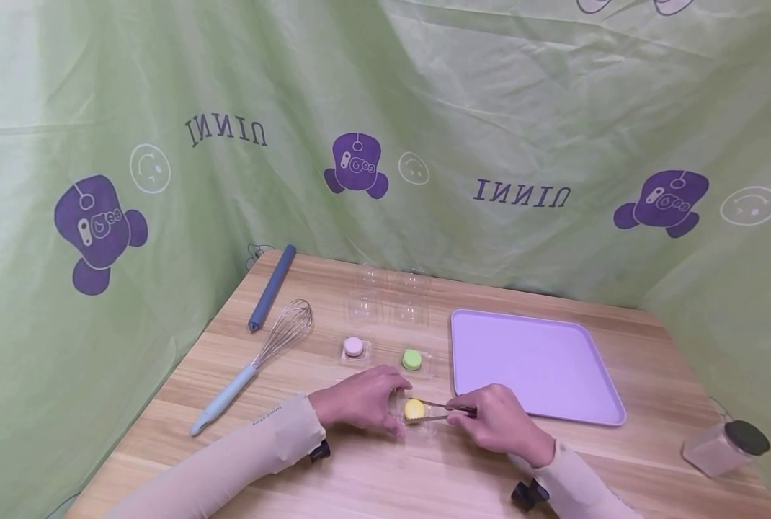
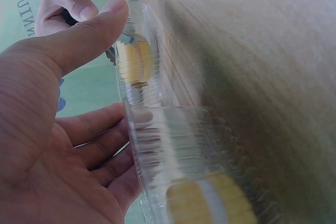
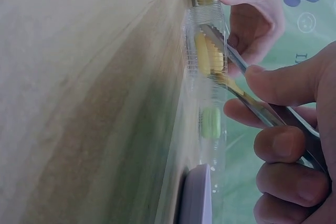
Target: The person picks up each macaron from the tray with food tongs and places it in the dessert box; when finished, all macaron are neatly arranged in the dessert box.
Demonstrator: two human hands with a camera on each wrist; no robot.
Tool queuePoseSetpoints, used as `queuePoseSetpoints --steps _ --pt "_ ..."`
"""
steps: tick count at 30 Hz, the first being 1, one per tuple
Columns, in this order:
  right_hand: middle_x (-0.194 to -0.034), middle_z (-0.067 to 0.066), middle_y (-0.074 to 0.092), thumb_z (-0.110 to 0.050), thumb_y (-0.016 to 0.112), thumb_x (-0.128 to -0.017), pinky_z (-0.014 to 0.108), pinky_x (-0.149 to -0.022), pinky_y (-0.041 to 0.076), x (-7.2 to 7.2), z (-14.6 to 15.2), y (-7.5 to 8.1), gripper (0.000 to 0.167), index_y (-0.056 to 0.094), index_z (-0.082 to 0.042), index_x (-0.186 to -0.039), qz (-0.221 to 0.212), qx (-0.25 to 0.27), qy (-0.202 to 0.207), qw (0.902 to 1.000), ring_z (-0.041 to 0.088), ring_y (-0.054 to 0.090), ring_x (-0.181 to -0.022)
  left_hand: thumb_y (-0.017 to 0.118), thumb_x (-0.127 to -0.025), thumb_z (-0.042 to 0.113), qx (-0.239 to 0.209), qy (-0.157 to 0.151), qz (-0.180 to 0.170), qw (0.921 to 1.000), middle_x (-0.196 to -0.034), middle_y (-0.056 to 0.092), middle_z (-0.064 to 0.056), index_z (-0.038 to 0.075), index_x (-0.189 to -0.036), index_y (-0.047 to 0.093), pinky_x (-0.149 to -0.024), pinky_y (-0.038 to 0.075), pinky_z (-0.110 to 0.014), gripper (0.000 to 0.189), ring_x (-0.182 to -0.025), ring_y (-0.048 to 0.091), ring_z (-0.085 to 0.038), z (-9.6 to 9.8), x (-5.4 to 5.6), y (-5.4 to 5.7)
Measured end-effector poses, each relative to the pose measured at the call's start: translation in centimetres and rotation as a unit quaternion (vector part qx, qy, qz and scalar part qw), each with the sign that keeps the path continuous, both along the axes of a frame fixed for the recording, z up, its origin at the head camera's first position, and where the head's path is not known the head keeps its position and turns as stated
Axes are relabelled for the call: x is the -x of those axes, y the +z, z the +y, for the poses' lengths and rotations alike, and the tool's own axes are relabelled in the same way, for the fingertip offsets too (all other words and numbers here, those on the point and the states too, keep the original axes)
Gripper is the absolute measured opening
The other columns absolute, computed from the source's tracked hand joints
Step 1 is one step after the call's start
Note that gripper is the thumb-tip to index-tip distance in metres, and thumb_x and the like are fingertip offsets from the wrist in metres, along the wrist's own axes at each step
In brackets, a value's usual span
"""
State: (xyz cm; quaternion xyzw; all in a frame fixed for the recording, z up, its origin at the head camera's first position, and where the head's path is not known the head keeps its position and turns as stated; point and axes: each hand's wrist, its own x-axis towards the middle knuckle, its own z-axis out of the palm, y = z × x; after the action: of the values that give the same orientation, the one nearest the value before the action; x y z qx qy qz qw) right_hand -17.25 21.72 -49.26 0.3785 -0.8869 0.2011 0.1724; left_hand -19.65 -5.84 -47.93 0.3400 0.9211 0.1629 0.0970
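Note:
In the head view, my right hand (image 1: 498, 418) grips metal tongs (image 1: 440, 409). Their serrated tips sit on either side of a yellow macaron (image 1: 414, 410), which is within a clear plastic tray (image 1: 426, 429). My left hand (image 1: 367, 401) holds the same tray, thumb on one side and fingers on the other. A second, tan-yellow macaron (image 2: 210, 200) shows in the tray's near end in the left wrist view; from the head it is hidden behind the left hand. Beyond the hands, a pink macaron (image 1: 354, 347) and a green macaron (image 1: 412, 359) rest in clear plastic.
A purple tray (image 1: 531, 364) lies on the right of the wooden table. To the left are a whisk (image 1: 256, 367) and a blue rolling pin (image 1: 272, 288). Clear plastic pieces (image 1: 388, 306) are at the back. A dark-lidded jar (image 1: 723, 447) stands far right.

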Motion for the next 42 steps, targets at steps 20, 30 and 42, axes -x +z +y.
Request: queuePoseSetpoints --steps 20,30,42 --pt "-0.058 -0.023 0.049 -0.027 0.085 -0.077 0.008 -0.047 0.023 -0.4 -0.1 0.7 0.018 0.080 -0.023 -0.093 -0.014 -0.036 -0.034 0.9987 -0.012 0.031 -0.051 0.089 -0.067 0.053 0.000 0.000 -0.003 1.0000 -0.143 0.060 -0.003 0.013 -0.137 0.060 -0.115 0.049 -0.037 0.086 -0.134 0.054 -0.019 0.0 0.0 0.1" --pt "-0.070 -0.015 0.070 -0.025 0.087 -0.076 0.011 -0.052 0.039 -0.6 1.2 1.2 0.021 0.080 -0.021 -0.096 -0.009 -0.010 -0.030 0.9994 -0.013 0.041 -0.057 0.088 -0.067 0.054 0.001 -0.006 0.001 1.0000 -0.142 0.061 -0.003 0.012 -0.138 0.060 -0.117 0.047 -0.036 0.087 -0.135 0.053 -0.020 0.1 0.0 0.0" --pt "-0.071 -0.001 0.074 -0.004 0.083 -0.078 0.009 -0.044 0.044 0.9 4.0 2.8 0.027 0.078 -0.007 -0.104 0.017 0.176 -0.084 0.9806 -0.007 0.053 -0.052 0.088 -0.068 0.054 0.002 -0.008 -0.001 1.0000 -0.143 0.060 -0.004 0.012 -0.139 0.059 -0.118 0.046 -0.037 0.087 -0.137 0.052 -0.020 0.0 0.1 0.1"
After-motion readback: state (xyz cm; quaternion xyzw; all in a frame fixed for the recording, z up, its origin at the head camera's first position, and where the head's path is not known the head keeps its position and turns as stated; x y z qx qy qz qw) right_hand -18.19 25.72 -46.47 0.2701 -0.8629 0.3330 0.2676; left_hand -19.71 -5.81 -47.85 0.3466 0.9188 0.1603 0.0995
